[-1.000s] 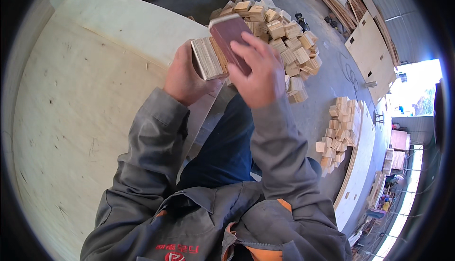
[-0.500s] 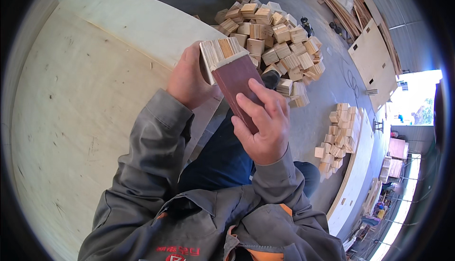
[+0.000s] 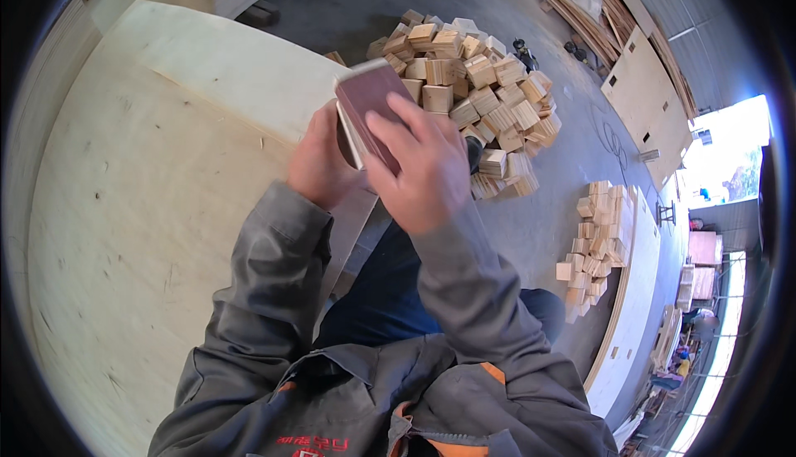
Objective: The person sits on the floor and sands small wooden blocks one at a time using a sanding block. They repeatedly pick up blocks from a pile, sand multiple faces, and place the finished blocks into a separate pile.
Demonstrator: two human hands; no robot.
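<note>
My left hand (image 3: 317,162) is wrapped around a plywood block (image 3: 350,136), of which only a pale edge shows. Over that block lies a sanding block (image 3: 371,94) with a maroon, paper-like face and a light backing. My right hand (image 3: 427,167) grips the sanding block, fingers lying across its maroon face, slightly smeared by motion. The sanding block hides most of the plywood block's upper surface. Both hands are above the right edge of a large plywood sheet (image 3: 157,192).
A heap of plywood blocks (image 3: 493,109) lies on the grey floor (image 3: 572,142) ahead. To the right, a smaller stack of blocks (image 3: 601,233) rests by a long pale board (image 3: 622,316). Wooden panels (image 3: 647,96) lean at the far right.
My right hand has pushed the sanding block forward and left across the plywood block, covering its end that showed before. My left hand keeps its grip.
</note>
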